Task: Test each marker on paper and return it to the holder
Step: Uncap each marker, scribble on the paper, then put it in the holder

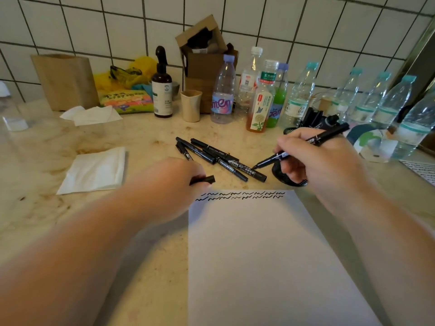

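At centre frame, the right hand (pixel 315 158) pinches an uncapped marker (pixel 299 147) above the paper (pixel 259 255); the left hand (pixel 174 177) grips its cap (pixel 208 179). The bare tip could smear ink on the loose markers (pixel 219 158) just beside it.

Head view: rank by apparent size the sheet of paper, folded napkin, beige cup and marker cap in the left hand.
1. Sheet of paper, though nearness to the camera inflates it
2. Folded napkin
3. Beige cup, farther back
4. Marker cap, held in the left hand
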`<state>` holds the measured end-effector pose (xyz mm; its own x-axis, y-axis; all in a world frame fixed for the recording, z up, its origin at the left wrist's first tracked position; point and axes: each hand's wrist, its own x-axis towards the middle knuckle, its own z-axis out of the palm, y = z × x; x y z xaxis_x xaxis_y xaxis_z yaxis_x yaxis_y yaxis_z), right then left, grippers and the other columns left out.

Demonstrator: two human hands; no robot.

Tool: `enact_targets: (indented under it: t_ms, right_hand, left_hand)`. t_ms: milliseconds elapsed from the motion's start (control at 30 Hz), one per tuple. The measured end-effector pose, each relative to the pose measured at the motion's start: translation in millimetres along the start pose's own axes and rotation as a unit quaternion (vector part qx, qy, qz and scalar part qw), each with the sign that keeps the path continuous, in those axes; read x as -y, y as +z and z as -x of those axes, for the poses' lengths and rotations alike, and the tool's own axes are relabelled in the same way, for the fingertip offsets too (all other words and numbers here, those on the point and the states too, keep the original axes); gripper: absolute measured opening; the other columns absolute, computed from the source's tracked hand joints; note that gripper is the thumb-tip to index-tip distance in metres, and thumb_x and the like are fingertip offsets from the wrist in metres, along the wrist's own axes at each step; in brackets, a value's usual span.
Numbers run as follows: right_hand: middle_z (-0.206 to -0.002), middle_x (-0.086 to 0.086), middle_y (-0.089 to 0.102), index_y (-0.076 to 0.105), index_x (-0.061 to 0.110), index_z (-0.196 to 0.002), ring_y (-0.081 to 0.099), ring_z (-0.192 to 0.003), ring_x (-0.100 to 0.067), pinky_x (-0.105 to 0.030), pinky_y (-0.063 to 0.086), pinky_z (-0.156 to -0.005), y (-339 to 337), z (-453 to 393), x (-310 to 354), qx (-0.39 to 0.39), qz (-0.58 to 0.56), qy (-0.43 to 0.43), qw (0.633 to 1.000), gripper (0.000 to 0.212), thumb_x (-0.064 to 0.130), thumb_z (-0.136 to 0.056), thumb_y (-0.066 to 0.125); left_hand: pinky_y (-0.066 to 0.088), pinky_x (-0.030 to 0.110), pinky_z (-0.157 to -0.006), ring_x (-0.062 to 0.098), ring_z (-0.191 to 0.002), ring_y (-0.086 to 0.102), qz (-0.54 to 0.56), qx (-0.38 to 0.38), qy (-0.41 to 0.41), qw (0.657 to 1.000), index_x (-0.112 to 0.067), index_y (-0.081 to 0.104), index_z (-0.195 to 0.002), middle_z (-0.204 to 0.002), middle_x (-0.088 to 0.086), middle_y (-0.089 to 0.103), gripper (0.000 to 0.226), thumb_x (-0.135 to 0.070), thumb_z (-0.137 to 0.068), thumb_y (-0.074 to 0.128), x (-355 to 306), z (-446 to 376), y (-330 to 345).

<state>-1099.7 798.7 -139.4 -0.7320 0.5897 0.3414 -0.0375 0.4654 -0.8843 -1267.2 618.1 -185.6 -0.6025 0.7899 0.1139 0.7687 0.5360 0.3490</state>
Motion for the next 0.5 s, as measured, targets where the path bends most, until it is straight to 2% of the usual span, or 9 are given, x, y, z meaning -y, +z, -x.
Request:
enact_targets:
  t_ms: [100, 200, 267, 333, 400, 500]
  right_hand:
    - [-0.061, 0.000, 0.071, 0.077, 0.023, -0.080, 0.064, -0.055, -0.010, -0.020, 0.050, -0.053, 7.9, 3.6, 14.0, 0.095, 0.045, 0.020, 0.994, 0.015, 0.029, -0.092, 0.071]
    - [-0.068, -0.002, 0.075, 0.077, 0.026, -0.079, 0.068, -0.059, -0.011, -0.027, 0.052, -0.060, 25.0, 5.7, 17.9, 0.167, 0.029, 0.058, 0.984, 0.016, 0.041, -0.079, 0.071]
    - [-0.066, 0.000, 0.074, 0.077, 0.029, -0.078, 0.065, -0.057, -0.009, -0.028, 0.050, -0.059, 40.8, 7.9, 10.1, 0.162, 0.020, 0.076, 0.984, 0.020, 0.046, -0.071, 0.071]
    - [-0.063, 0.004, 0.071, 0.076, 0.028, -0.078, 0.059, -0.054, -0.007, -0.029, 0.046, -0.056, 56.3, 12.0, -4.1, 0.122, 0.019, 0.083, 0.989, 0.029, 0.053, -0.066, 0.068]
    - [-0.061, 0.004, 0.069, 0.074, 0.024, -0.079, 0.056, -0.053, -0.008, -0.030, 0.043, -0.054, 67.9, 17.8, -19.2, 0.088, -0.017, 0.098, 0.991, 0.028, 0.050, -0.069, 0.068]
    - [-0.065, -0.001, 0.072, 0.076, 0.026, -0.085, 0.061, -0.054, -0.011, -0.026, 0.048, -0.053, 79.7, 25.0, -32.6, 0.094, -0.076, 0.119, 0.985, 0.021, 0.042, -0.073, 0.069]
  left_hand:
    - [0.039, 0.023, -0.054, 0.004, -0.067, 0.057, -0.034, 0.004, -0.009, 0.999, -0.036, 0.063, -0.095, -0.074, -0.011, 0.063, 0.018, -0.045, -0.097, 0.048, -0.2, -4.6, 2.8]
    - [0.037, 0.023, -0.054, 0.005, -0.068, 0.057, -0.031, 0.012, -0.023, 0.999, -0.036, 0.062, -0.091, -0.074, -0.010, 0.062, 0.016, -0.043, -0.098, 0.048, -0.7, -6.4, 2.5]
    - [0.037, 0.023, -0.053, 0.006, -0.066, 0.058, -0.022, 0.009, -0.026, 0.999, -0.035, 0.062, -0.087, -0.072, -0.008, 0.063, 0.017, -0.042, -0.097, 0.049, -1.0, -6.3, 1.6]
    - [0.040, 0.024, -0.054, 0.007, -0.068, 0.058, -0.015, 0.005, -0.025, 1.000, -0.035, 0.062, -0.087, -0.073, -0.009, 0.063, 0.016, -0.040, -0.097, 0.051, -1.1, -5.1, 0.0]
    - [0.049, 0.028, -0.063, 0.007, -0.073, 0.057, -0.008, -0.005, -0.024, 1.000, -0.034, 0.064, -0.093, -0.079, -0.009, 0.063, 0.013, -0.038, -0.097, 0.052, 0.4, -3.7, -2.1]
    - [0.052, 0.034, -0.073, 0.009, -0.078, 0.056, -0.004, -0.024, -0.013, 1.000, -0.031, 0.064, -0.093, -0.084, -0.009, 0.062, 0.014, -0.039, -0.096, 0.054, 3.2, -0.7, -3.6]
